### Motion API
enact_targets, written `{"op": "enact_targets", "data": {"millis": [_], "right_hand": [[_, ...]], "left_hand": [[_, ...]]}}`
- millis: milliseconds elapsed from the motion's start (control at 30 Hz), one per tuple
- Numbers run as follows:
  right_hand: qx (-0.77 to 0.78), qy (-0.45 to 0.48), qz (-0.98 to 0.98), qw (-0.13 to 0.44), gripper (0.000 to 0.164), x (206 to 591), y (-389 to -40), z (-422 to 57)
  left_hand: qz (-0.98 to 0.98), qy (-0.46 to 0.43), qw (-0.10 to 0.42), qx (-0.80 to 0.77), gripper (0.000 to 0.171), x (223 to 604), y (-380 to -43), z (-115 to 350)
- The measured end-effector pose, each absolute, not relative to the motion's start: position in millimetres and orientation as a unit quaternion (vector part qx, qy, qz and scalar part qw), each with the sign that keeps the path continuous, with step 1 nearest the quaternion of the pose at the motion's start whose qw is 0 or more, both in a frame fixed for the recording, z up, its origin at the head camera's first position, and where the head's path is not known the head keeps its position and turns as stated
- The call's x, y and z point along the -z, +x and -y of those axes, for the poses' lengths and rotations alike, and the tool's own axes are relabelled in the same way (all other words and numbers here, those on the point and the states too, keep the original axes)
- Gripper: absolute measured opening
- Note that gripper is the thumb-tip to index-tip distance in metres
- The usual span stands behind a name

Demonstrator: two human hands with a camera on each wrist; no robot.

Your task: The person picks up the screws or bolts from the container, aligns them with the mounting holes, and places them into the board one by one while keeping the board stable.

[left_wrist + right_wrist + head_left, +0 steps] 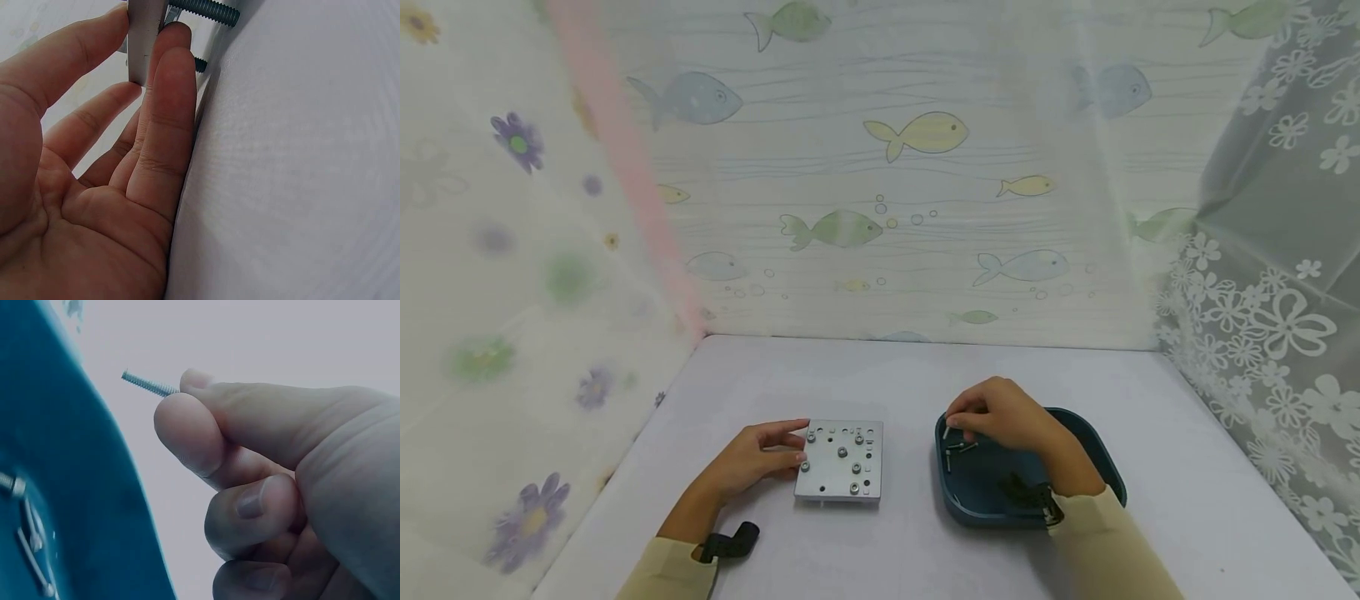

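Observation:
A square silver metal plate (831,479) with several socket-head screws and open holes lies left of centre. My left hand (752,458) holds it by its left edge. In the left wrist view, some fingers reach under the plate (144,44), beside threaded screw shanks (209,11) that stick out below. Between thumb and forefinger, my right hand (1003,417) pinches a small screw (149,383), its threaded end showing and its head hidden. This hand is over the left part of a dark blue tray (992,518), where several loose screws (948,461) lie.
Both arms carry black wrist straps; the left one (732,543) is near the plate's lower left, and the right one (1051,505) hangs over the tray. White cloth covers the table (880,550). A fish-print curtain (850,283) stands behind, with patterned sheets at both sides.

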State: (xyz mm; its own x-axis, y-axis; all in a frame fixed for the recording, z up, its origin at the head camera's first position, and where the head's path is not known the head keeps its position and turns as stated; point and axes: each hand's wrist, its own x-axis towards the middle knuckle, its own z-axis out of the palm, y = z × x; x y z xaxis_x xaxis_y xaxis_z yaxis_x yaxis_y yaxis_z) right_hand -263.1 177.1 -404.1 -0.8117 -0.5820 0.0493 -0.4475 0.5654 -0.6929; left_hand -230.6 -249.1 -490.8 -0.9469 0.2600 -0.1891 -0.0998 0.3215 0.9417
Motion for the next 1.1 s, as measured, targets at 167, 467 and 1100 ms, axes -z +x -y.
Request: {"op": "enact_targets", "data": {"millis": [167,467,1100], "right_hand": [[0.373,-0.299,-0.874,0.089,0.013,402.7,-259.1,-168.2],[0.382,-0.292,-0.872,0.098,0.013,398.5,-250.4,-138.7],[0.374,-0.32,-0.863,0.117,0.006,415.3,-236.5,-90.1]], "left_hand": [[-0.796,0.05,0.157,-0.582,0.066,490.6,-230.9,249.0],[-0.794,0.054,0.159,-0.585,0.067,490.1,-231.7,250.3],[-0.792,0.06,0.161,-0.585,0.068,492.2,-232.8,252.9]]}}
